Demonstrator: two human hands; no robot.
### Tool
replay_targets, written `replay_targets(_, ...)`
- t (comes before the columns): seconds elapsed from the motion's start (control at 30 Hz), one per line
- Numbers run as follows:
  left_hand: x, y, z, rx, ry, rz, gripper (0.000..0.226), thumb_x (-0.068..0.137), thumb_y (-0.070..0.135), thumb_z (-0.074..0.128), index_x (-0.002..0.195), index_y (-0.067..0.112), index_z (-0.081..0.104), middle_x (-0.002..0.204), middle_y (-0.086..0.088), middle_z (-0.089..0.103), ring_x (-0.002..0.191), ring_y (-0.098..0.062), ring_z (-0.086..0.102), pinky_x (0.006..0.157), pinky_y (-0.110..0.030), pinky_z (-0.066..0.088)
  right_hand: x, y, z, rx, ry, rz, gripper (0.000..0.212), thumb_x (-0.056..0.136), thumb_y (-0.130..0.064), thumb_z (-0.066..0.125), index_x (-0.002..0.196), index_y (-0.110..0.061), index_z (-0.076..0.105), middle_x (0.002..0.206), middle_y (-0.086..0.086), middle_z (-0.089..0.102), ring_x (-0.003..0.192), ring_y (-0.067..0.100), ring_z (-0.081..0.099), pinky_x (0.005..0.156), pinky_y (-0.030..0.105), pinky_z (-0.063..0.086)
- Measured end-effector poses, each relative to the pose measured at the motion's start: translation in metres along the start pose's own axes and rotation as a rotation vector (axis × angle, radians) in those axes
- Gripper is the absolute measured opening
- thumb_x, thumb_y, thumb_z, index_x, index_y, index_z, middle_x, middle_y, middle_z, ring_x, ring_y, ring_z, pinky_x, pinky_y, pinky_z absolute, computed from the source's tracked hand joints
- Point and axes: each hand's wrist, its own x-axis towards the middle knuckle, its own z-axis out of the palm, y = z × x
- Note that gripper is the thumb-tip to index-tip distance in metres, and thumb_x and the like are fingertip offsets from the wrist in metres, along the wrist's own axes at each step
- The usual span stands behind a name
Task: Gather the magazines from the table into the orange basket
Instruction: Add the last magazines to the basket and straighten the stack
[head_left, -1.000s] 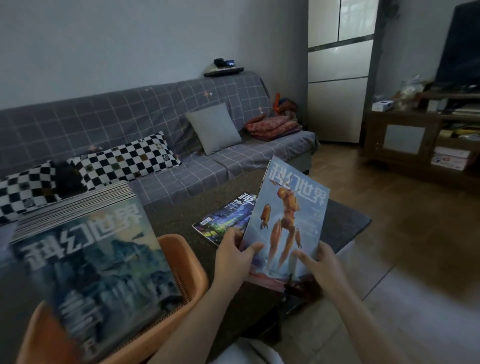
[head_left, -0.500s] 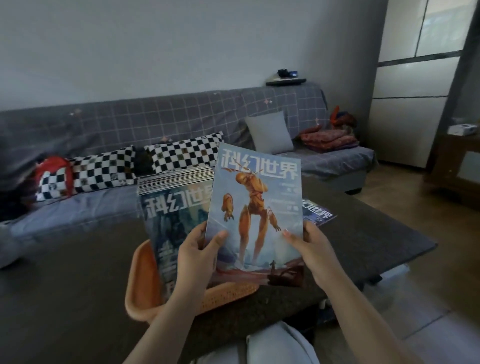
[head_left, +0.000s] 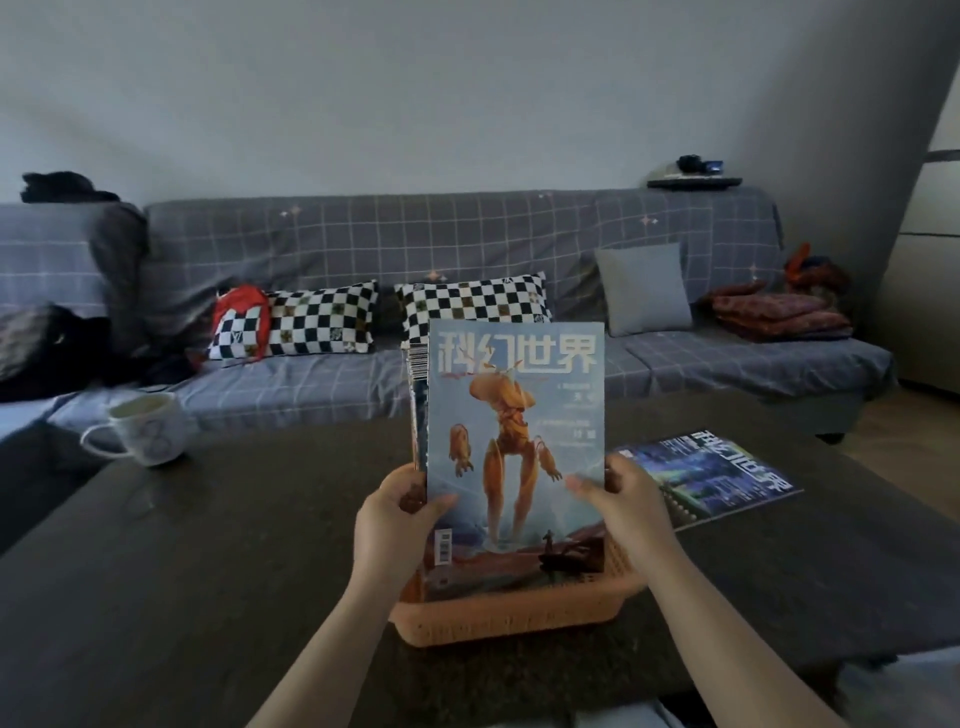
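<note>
A pale blue magazine (head_left: 519, 415) with an orange robot on its cover stands upright in the orange basket (head_left: 511, 613), in front of a stack of magazines (head_left: 417, 395) whose edges show at its left. My left hand (head_left: 397, 519) grips the magazine's left edge, thumb on the cover. At the right edge my right hand (head_left: 626, 499) holds it the same way. The basket sits on the dark table (head_left: 208, 561) near its front edge. Another magazine (head_left: 711, 475), dark blue, lies flat on the table to the right.
A white mug (head_left: 145, 428) stands at the table's far left. Behind the table runs a grey checked sofa (head_left: 467, 244) with checkered pillows, a grey cushion and folded red cloth. A pale cabinet is at the far right.
Both hands have carried the blue magazine left and set it upright into the basket in front of the stack. The view has swung left, bringing the mug into sight.
</note>
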Motion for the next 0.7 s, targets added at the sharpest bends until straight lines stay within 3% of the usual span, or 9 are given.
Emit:
replay_targets(0.07,0.003,-0.007,0.000,0.208,0.003,0.023,0.024,0.083,0.027,0.075,0.094,0.040,0.059,0.086,0.013,0.072,0.071,0.004,0.066,0.055,-0.010,0.047,0.007,0.008,0.005,-0.163,-0.021,-0.022,0.021,0.079,-0.030,0.074,0.095,-0.029,0.060,0.093,-0.012,0.069,0.074,-0.002,0.065,0.056,0.015,0.049)
replay_targets(0.17,0.005,-0.015,0.000,0.498,-0.019,0.054,0.026,0.083,0.032,0.074,0.083,0.041,0.050,0.082,0.019,0.060,0.071,0.004,0.058,0.055,-0.013,0.043,0.010,0.020,0.011,-0.413,-0.052,-0.088,0.035,0.078,-0.040,0.072,0.107,-0.034,0.055,0.091,-0.019,0.061,0.073,-0.007,0.058,0.055,0.012,0.044)
replay_targets(0.27,0.009,-0.020,-0.001,0.687,-0.059,0.052,0.023,0.082,0.040,0.071,0.089,0.035,0.050,0.081,0.019,0.053,0.074,0.001,0.055,0.061,-0.016,0.044,0.012,0.028,0.015,-0.642,-0.002,-0.209,0.032,0.078,-0.044,0.070,0.107,-0.033,0.059,0.085,-0.021,0.058,0.065,-0.013,0.050,0.051,0.009,0.035)
replay_targets(0.43,0.015,-0.017,0.000,0.880,-0.156,0.020,0.028,0.082,0.054,0.067,0.088,0.032,0.049,0.083,0.014,0.055,0.073,-0.002,0.055,0.068,-0.020,0.047,0.017,0.032,0.019,-0.618,0.000,-0.241,0.033,0.079,-0.033,0.072,0.110,-0.025,0.061,0.097,-0.013,0.068,0.070,-0.011,0.052,0.057,0.008,0.040)
replay_targets(0.53,0.015,-0.015,0.001,0.927,-0.140,0.054,0.029,0.083,0.055,0.064,0.086,0.033,0.045,0.077,0.016,0.048,0.067,0.000,0.044,0.074,-0.023,0.041,0.017,0.035,0.021,-0.614,-0.002,-0.199,0.033,0.080,-0.033,0.071,0.110,-0.025,0.060,0.095,-0.012,0.068,0.069,-0.011,0.051,0.055,0.008,0.040)
replay_targets(0.7,0.015,-0.016,0.002,0.991,-0.079,0.116,0.027,0.088,0.056,0.057,0.087,0.031,0.046,0.079,0.015,0.049,0.073,-0.003,0.047,0.078,-0.023,0.035,0.018,0.034,0.023,-0.692,-0.010,-0.028,0.027,0.079,-0.041,0.070,0.086,-0.030,0.046,0.082,-0.012,0.060,0.069,-0.001,0.055,0.064,0.023,0.053)
